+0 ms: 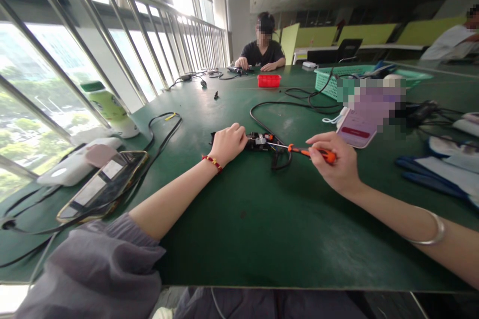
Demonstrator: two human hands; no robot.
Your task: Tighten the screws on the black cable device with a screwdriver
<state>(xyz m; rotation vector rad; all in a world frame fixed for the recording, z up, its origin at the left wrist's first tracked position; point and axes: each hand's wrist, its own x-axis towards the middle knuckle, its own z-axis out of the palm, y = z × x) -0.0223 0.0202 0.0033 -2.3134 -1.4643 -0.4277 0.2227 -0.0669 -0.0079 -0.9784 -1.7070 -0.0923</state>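
Note:
On the green table, my left hand (230,140) is closed over the left part of a black electrical device (258,141), steadying it against the tabletop. The device's inside shows, with small coloured wires and an orange-red piece; a black cable runs from it. My right hand (335,164) grips a screwdriver (305,151) with an orange and black handle. Its thin metal shaft points left, and the tip is at the device's exposed inner parts. Whether the tip sits in a screw is too small to tell. My left palm hides the device's left portion.
At left are a green bottle (110,109), a phone (105,184), a white power bank (71,162) and cables. A red box (269,80) and a green basket (327,83) stand farther back. At right are a purple phone (361,122) and gloves (441,174). A person (264,47) sits opposite.

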